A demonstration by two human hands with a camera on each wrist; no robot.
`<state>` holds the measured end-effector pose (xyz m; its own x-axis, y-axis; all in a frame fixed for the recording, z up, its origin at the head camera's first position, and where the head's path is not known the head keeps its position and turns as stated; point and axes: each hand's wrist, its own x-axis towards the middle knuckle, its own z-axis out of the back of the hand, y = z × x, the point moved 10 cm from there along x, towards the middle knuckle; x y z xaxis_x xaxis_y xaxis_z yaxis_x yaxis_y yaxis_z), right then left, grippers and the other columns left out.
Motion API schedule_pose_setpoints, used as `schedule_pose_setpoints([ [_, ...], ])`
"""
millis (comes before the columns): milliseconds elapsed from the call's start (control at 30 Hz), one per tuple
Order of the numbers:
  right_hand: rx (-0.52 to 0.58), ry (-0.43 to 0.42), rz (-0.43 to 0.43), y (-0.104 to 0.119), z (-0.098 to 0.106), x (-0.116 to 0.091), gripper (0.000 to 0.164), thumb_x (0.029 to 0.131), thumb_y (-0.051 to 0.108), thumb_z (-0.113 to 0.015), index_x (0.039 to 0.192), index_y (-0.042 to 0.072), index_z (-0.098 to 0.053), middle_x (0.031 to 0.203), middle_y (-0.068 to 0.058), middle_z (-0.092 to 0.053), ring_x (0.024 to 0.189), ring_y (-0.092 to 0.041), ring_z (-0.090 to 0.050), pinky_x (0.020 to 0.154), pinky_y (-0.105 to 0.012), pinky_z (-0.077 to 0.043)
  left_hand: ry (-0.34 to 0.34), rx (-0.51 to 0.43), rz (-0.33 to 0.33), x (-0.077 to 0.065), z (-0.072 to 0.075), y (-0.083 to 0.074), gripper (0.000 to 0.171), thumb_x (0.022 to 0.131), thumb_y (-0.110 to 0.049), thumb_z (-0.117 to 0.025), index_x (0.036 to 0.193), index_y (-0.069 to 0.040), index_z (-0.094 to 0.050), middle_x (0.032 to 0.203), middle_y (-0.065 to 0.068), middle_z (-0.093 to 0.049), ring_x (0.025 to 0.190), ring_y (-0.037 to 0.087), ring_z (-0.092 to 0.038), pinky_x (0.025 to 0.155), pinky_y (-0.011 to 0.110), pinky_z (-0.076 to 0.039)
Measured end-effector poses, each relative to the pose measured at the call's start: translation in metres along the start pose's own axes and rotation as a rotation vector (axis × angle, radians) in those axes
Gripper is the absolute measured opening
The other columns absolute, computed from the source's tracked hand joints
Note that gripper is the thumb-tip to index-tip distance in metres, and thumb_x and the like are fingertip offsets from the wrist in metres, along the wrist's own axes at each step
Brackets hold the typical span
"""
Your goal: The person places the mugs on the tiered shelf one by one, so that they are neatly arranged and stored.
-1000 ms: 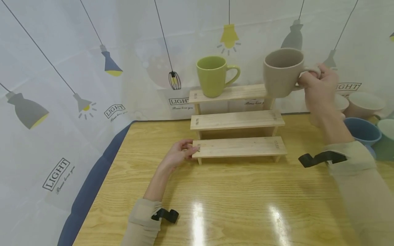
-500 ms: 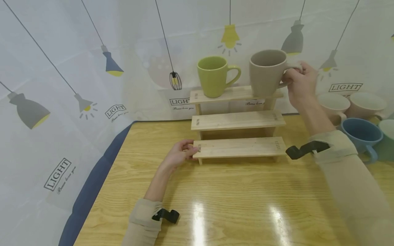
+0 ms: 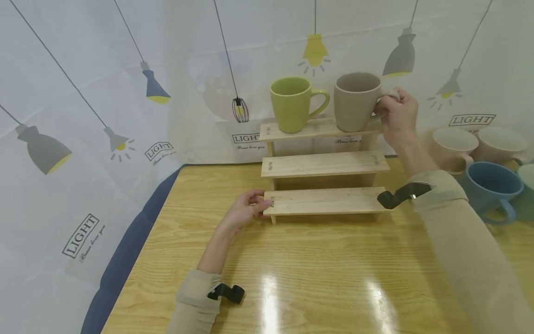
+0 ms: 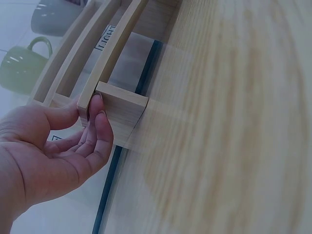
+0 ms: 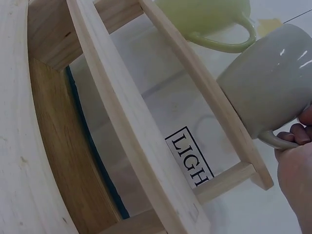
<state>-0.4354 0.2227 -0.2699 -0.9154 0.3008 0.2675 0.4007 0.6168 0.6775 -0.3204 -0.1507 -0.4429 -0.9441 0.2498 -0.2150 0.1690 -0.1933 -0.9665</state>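
Note:
A three-tier wooden stand [image 3: 325, 163] stands on the table against the backdrop. On its top tier, at the left, is an upright green mug [image 3: 291, 105], handle to the right. Beside it a grey-beige mug [image 3: 354, 104] sits upright at the right part of that tier, and my right hand [image 3: 398, 113] grips its handle. In the right wrist view the base of the grey mug [image 5: 270, 80] meets the top board. My left hand [image 3: 245, 209] pinches the left end of the lowest board; the left wrist view shows thumb and fingers [image 4: 97, 119] around that board's end.
At the right of the table [image 3: 292, 264] stand two pale beige mugs [image 3: 448, 150], a blue mug [image 3: 492, 185] with its handle forward, and a green mug [image 3: 527, 190] cut by the frame edge. A white backdrop [image 3: 125, 102] printed with lamps hangs behind.
My right hand has carried the grey mug leftward and down from above the stand's right end onto the top tier beside the green mug. The left hand keeps its hold on the lowest board.

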Motion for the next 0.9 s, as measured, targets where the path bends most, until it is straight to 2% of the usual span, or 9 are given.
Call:
schedule_pose_setpoints([
  [233, -0.001, 0.024, -0.010, -0.008, -0.001, 0.007, 0.040, 0.080, -0.029, -0.037, 0.060, 0.005, -0.031, 0.058, -0.002, -0.035, 0.050, -0.012, -0.038, 0.047, -0.019, -0.042, -0.004, -0.001, 0.000, 0.000, 0.000, 0.000, 0.055, 0.101, -0.014, -0.065, 0.148, 0.002, -0.042, 0.111, 0.016, -0.060, 0.095, 0.023, -0.063, 0.089, 0.039, -0.059],
  [467, -0.026, 0.006, -0.029, -0.012, -0.001, 0.013, 0.039, 0.082, -0.028, -0.038, 0.061, 0.005, -0.032, 0.059, -0.001, -0.036, 0.049, -0.012, -0.042, 0.047, -0.018, -0.043, -0.007, 0.010, 0.005, -0.001, 0.001, 0.000, 0.056, 0.100, -0.016, -0.066, 0.148, 0.000, -0.043, 0.112, 0.015, -0.059, 0.095, 0.023, -0.063, 0.089, 0.038, -0.058],
  [600, -0.058, 0.000, -0.050, -0.015, -0.001, 0.016, 0.038, 0.081, -0.027, -0.038, 0.062, 0.005, -0.033, 0.060, -0.002, -0.038, 0.054, -0.013, -0.044, 0.051, -0.018, -0.044, -0.007, 0.012, 0.005, -0.001, 0.001, 0.001, 0.056, 0.100, -0.017, -0.067, 0.148, 0.001, -0.043, 0.112, 0.015, -0.060, 0.094, 0.023, -0.063, 0.090, 0.039, -0.058],
  [900, -0.030, 0.002, -0.061, -0.016, -0.001, 0.021, 0.036, 0.081, -0.028, -0.037, 0.064, 0.004, -0.035, 0.064, -0.002, -0.038, 0.061, -0.013, -0.043, 0.052, -0.018, -0.043, -0.004, 0.010, -0.007, 0.000, 0.001, 0.000, 0.056, 0.100, -0.016, -0.066, 0.148, 0.002, -0.042, 0.110, 0.015, -0.061, 0.092, 0.021, -0.063, 0.089, 0.040, -0.058],
])
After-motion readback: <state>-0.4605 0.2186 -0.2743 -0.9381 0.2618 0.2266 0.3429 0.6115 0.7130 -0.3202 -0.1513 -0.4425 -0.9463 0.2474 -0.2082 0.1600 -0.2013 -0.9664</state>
